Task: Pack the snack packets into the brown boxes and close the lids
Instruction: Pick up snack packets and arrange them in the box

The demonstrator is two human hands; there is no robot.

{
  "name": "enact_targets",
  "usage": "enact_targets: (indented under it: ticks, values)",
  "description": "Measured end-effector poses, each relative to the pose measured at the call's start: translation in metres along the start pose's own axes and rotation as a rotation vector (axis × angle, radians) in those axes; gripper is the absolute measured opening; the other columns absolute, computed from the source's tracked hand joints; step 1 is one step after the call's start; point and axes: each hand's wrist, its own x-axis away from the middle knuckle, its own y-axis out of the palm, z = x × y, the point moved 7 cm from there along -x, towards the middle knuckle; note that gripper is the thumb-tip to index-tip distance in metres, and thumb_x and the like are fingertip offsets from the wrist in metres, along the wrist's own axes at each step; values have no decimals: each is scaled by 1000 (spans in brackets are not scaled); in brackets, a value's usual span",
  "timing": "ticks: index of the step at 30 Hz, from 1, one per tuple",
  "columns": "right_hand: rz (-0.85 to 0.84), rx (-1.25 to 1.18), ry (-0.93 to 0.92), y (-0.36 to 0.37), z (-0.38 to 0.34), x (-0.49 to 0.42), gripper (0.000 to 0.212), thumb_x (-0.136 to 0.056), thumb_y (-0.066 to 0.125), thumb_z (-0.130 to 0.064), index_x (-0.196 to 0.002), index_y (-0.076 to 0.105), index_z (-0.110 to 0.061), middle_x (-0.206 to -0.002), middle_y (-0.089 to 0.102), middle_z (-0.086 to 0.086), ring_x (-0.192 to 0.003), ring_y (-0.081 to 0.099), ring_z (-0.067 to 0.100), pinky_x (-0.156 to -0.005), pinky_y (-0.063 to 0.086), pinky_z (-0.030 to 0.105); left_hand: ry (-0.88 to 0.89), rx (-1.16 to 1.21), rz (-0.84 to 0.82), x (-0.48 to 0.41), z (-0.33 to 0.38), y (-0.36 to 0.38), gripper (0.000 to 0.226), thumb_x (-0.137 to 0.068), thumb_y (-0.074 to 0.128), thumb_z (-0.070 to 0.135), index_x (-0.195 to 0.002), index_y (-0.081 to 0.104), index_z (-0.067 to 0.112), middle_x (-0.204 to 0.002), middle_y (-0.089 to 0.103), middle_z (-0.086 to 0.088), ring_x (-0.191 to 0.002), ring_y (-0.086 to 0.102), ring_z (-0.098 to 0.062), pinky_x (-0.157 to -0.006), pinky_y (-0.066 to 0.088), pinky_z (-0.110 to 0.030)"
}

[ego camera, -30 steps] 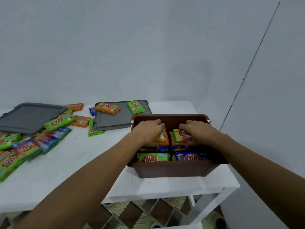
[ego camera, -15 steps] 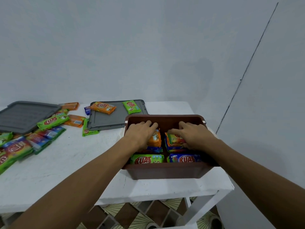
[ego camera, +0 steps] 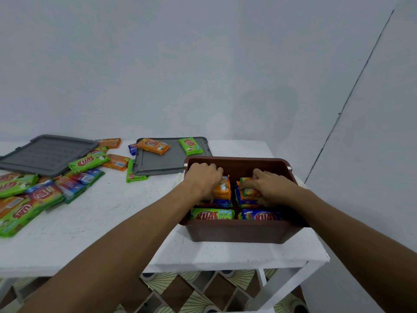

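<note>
A brown box (ego camera: 239, 231) stands open on the right end of the white table (ego camera: 94, 224). Inside it lie stacked snack packets: a green one (ego camera: 212, 214) and a blue one (ego camera: 261, 215) at the near side, orange stacks behind them. My left hand (ego camera: 203, 179) reaches into the box and grips the left orange stack (ego camera: 223, 188) from above. My right hand (ego camera: 268, 186) grips the right stack (ego camera: 247, 193), thumb on its top packet. Many loose packets (ego camera: 42, 193) lie spread over the table's left side.
Two grey lids lie flat at the back of the table: one at far left (ego camera: 45, 154), one beside the box (ego camera: 162, 163) with an orange packet (ego camera: 153, 146) and a green packet (ego camera: 190, 145) on it. The wall is close behind. Patterned floor shows below the table.
Both hands have stayed in the box on the two back stacks. My right hand's fingers have curled more around its stack. The view shifted slightly.
</note>
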Motion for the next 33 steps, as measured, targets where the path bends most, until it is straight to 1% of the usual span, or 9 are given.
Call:
enact_targets:
  ticks: [3, 7, 9, 12, 17, 20, 26, 30, 33]
  values:
    - [7, -175, 9, -10, 0, 7, 68, -86, 67, -36, -143, 31, -47, -116, 41, -5, -101, 47, 14, -87, 46, 30, 115, 26, -35, 4, -11, -4, 70, -70, 72, 65, -118, 56, 17, -113, 61, -4, -99, 60, -24, -79, 51, -38]
    - [157, -266, 19, -34, -22, 9, 54, -88, 62, -33, -138, 43, -37, -109, 47, -9, -99, 50, 12, -82, 50, 36, 233, 156, 35, 25, -41, -2, 44, -88, 53, 60, -104, 65, 20, -107, 65, 1, -106, 56, -19, -95, 37, -38]
    - [247, -265, -8, -47, -44, 3, 43, -90, 60, -35, -132, 50, -34, -107, 50, -10, -96, 51, 10, -78, 50, 36, 236, 323, 180, 45, -67, -1, 43, -93, 49, 53, -113, 66, 20, -123, 62, 0, -120, 50, -18, -103, 32, -37]
    - [394, -320, -57, -66, -81, -11, 36, -89, 59, -35, -125, 57, -32, -108, 55, -11, -97, 52, 9, -82, 49, 35, 179, 468, 308, 85, -110, 17, 53, -95, 42, 50, -134, 55, 16, -141, 51, -5, -130, 43, -20, -107, 33, -37]
    - [541, -371, -189, -92, -171, -56, 30, -87, 63, -31, -116, 63, -24, -106, 61, -7, -101, 55, 14, -87, 47, 35, -51, 391, 157, 155, -196, 92, 53, -97, 46, 46, -143, 42, 20, -149, 40, -4, -136, 36, -23, -110, 33, -40]
    - [453, -376, -239, -86, -231, -83, 32, -91, 59, -37, -122, 59, -28, -105, 56, -11, -103, 51, 10, -88, 44, 30, -178, 311, 20, 194, -242, 133, 54, -97, 43, 50, -146, 37, 26, -156, 29, -1, -144, 23, -22, -115, 22, -44]
    - [125, -369, -202, -21, -325, -136, 46, -92, 55, -44, -136, 47, -32, -136, 46, -2, -127, 39, 18, -105, 37, 37, -477, 369, -35, 271, -330, 197, 65, -93, 43, 58, -149, 25, 32, -161, 9, 1, -148, 4, -30, -117, 8, -54]
    - [132, -343, -160, 1, -369, -151, 56, -92, 52, -45, -144, 36, -33, -148, 33, -2, -133, 31, 21, -105, 30, 40, -455, 462, -67, 299, -349, 232, 79, -86, 29, 72, -153, 10, 35, -163, -7, 3, -149, -3, -32, -118, 2, -55]
    - [205, -377, -108, 1, -383, -154, 58, -92, 51, -43, -146, 32, -35, -148, 32, -4, -132, 32, 19, -102, 28, 40, -352, 502, 56, 295, -339, 218, 82, -80, 24, 74, -149, 29, 29, -162, 12, 2, -147, 14, -29, -118, 11, -50]
